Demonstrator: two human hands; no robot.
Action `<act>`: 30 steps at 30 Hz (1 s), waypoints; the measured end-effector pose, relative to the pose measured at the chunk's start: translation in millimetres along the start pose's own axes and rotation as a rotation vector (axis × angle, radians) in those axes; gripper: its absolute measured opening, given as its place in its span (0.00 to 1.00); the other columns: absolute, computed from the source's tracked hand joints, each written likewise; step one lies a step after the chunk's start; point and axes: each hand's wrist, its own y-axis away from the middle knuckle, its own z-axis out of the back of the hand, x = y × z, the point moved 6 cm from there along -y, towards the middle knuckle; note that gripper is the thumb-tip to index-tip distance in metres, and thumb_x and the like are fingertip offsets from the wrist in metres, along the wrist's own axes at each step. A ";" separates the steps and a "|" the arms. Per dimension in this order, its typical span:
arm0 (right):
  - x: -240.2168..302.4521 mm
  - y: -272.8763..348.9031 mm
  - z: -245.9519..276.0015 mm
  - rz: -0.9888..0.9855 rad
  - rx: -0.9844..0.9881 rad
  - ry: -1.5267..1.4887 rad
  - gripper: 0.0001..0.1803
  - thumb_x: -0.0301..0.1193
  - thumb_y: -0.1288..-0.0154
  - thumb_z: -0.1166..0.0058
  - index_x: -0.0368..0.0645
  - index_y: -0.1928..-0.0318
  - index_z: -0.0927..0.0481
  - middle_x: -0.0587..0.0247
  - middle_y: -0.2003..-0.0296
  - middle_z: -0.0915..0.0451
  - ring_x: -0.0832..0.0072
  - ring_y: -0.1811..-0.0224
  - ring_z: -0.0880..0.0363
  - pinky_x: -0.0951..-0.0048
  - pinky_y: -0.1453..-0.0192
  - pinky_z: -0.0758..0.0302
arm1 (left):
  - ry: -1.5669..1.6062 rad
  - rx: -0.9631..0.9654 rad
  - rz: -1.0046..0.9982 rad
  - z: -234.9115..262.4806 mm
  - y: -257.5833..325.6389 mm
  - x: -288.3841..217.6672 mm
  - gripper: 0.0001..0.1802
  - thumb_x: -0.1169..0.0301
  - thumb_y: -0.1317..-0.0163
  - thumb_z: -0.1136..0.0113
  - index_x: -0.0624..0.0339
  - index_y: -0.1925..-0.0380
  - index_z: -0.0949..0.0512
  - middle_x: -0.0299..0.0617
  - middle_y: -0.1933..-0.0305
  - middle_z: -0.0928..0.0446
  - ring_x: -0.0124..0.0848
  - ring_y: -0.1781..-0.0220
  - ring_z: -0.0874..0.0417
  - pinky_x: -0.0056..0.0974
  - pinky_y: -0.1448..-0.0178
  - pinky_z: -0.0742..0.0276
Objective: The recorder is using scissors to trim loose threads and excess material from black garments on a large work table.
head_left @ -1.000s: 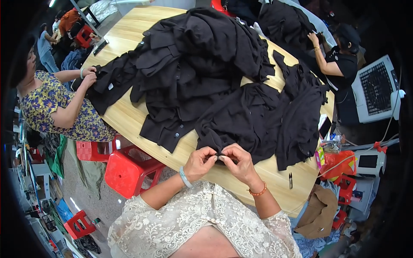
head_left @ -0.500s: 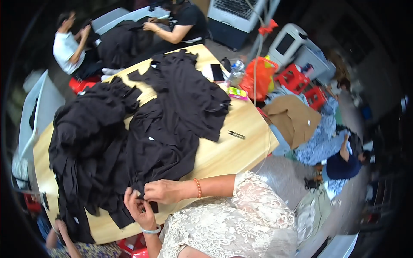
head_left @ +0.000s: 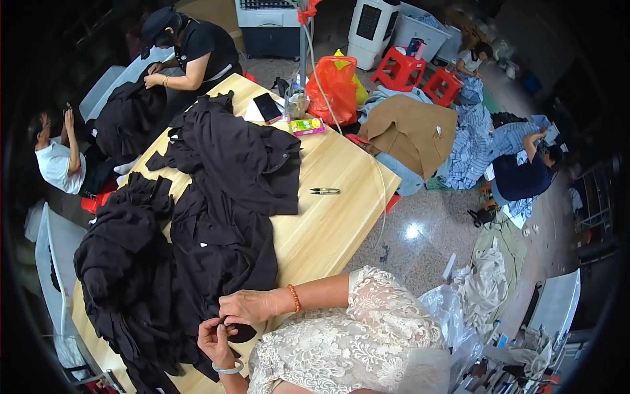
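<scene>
At the near edge of the table, both my hands pinch a black garment (head_left: 241, 332). My left hand (head_left: 216, 343), with a pale bangle at the wrist, is closed on its edge with fingertips together. Close against it, my right hand (head_left: 248, 306), wearing an orange bead bracelet, grips the same edge from above. The fingers hide the exact spot between them. The garment's cloth seems to run into the black clothes spread ahead of my hands. A heap of dark clothing (head_left: 131, 243) lies on the left, and a black buttoned garment (head_left: 233, 154) lies farther off.
On the wooden table (head_left: 328, 226) are a pen-like black tool (head_left: 325, 191), a phone (head_left: 268, 107) and a pink-green packet (head_left: 306, 126). A red bag (head_left: 333, 88) stands near the far corner. Co-workers sit at the far left; clothes pile up on the right floor.
The view has swung to the right, so the table sits farther left. My left fingers, raised and partly spread before, have come together on the garment. A co-worker's hands at lower left have left view.
</scene>
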 end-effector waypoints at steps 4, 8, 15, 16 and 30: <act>-5.7 7.3 -4.0 -0.012 0.033 0.044 0.12 0.33 0.34 0.47 0.34 0.66 0.23 0.51 0.68 0.27 0.54 0.67 0.22 0.61 0.63 0.25 | 0.011 0.055 0.060 -3.5 -0.9 0.2 0.05 0.80 0.37 0.42 0.68 0.63 0.26 0.41 0.71 0.21 0.26 0.76 0.18 0.28 0.68 0.18; 1.2 9.9 -8.8 -0.010 0.021 0.128 0.13 0.33 0.34 0.47 0.35 0.71 0.24 0.52 0.70 0.28 0.55 0.68 0.22 0.62 0.64 0.25 | -0.009 0.040 0.062 0.2 1.5 2.7 0.04 0.81 0.37 0.42 0.68 0.63 0.26 0.41 0.71 0.21 0.24 0.76 0.19 0.28 0.69 0.18; 25.5 6.0 -19.1 0.110 -0.068 0.273 0.06 0.30 0.45 0.47 0.43 0.75 0.26 0.59 0.73 0.28 0.64 0.66 0.25 0.67 0.64 0.25 | -0.304 -0.194 -0.248 -6.7 32.3 -15.5 0.04 0.85 0.36 0.48 0.66 0.63 0.27 0.38 0.65 0.27 0.22 0.73 0.22 0.25 0.68 0.23; 25.6 5.0 -17.8 0.133 -0.069 0.312 0.04 0.30 0.49 0.47 0.45 0.76 0.26 0.62 0.74 0.28 0.66 0.66 0.26 0.69 0.64 0.25 | -0.316 -0.179 -0.309 -9.9 33.6 -11.1 0.05 0.85 0.37 0.48 0.66 0.64 0.26 0.39 0.65 0.27 0.23 0.74 0.22 0.26 0.69 0.24; 30.5 -14.4 -22.4 0.240 0.083 0.034 0.12 0.23 0.50 0.39 0.40 0.62 0.22 0.60 0.68 0.26 0.65 0.66 0.21 0.69 0.62 0.24 | 0.097 -0.410 -0.190 5.6 43.6 9.6 0.11 0.89 0.38 0.50 0.66 0.59 0.26 0.38 0.59 0.29 0.22 0.65 0.21 0.25 0.63 0.19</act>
